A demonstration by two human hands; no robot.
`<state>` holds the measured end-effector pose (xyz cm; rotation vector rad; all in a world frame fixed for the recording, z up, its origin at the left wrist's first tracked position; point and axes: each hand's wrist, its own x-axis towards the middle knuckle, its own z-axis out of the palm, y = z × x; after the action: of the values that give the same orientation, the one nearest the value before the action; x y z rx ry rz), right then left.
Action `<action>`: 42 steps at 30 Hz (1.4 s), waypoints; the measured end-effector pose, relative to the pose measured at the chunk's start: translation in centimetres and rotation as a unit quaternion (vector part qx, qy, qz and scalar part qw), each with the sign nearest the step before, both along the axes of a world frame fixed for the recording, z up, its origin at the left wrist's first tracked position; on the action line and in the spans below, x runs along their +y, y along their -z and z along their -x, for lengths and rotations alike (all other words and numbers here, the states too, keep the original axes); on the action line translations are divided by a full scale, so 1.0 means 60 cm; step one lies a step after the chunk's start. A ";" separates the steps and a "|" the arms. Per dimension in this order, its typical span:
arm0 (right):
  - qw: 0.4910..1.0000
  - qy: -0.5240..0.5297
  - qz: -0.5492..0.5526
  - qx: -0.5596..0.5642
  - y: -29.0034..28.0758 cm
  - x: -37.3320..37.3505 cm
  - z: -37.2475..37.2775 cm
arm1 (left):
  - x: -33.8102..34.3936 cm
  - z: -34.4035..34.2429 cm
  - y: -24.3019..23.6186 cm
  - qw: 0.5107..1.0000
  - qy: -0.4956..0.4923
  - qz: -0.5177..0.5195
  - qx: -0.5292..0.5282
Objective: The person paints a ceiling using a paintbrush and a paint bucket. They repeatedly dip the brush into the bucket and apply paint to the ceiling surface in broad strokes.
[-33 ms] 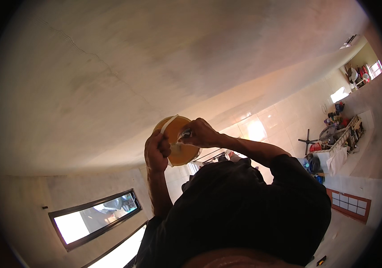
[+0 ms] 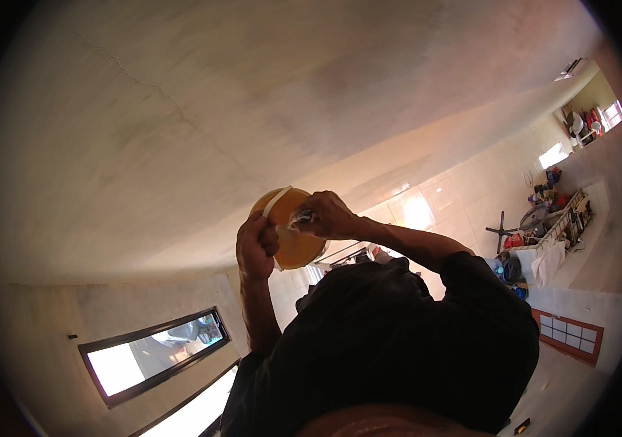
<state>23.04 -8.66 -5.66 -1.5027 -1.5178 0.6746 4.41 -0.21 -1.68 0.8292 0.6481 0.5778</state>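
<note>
**Yellow bucket held up by 2 hands, left on rim side, right over the opening**

Landmark: yellow bucket (image 2: 298, 253), raised beyond the person's dark shirt (image 2: 398, 342), mouth turned toward the camera. Left hand (image 2: 255, 246) at the bucket's left edge, fingers curled and clamped on it where a white band (image 2: 276, 202), likely the handle, crosses. Grip there probably takes the weight and steadies the bucket, leaving the other side free for reaching in. Right hand (image 2: 327, 217) comes in from the bucket's right, bent at the wrist, fingers bunched over the opening. It seems to have something small and greyish at the fingertips, but shadow and blur make this unsure; can't tell if the fingers are closed on it or just together.

Around the bucket: cracked plaster wall (image 2: 143, 146) above and left; dark-framed window (image 2: 154, 353) lower left; heaped household clutter (image 2: 544, 211) far right.

Hidden: bucket's lower right edge runs behind the right hand and toward the shirt; contents mostly unreadable. Left thumb's exact contact isn't clear. 2nd window (image 2: 194, 408), below the bucket's left, is cut off by the lower edge.
</note>
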 end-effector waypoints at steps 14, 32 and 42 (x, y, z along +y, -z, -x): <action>0.996 0.005 0.088 0.019 -0.008 -0.005 0.012 | 0.008 0.008 0.002 0.999 0.020 -0.028 0.000; 0.994 0.020 -0.072 -0.077 -0.019 -0.008 0.024 | -0.006 0.030 -0.007 0.998 0.018 -0.067 0.005; 0.984 0.025 0.026 0.174 -0.048 -0.064 -0.038 | -0.007 0.029 -0.010 0.999 -0.016 -0.039 0.014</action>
<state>25.34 -12.51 -2.78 -1.3712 -1.2019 0.9010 2.68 -0.65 -1.09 0.9028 0.6687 0.6248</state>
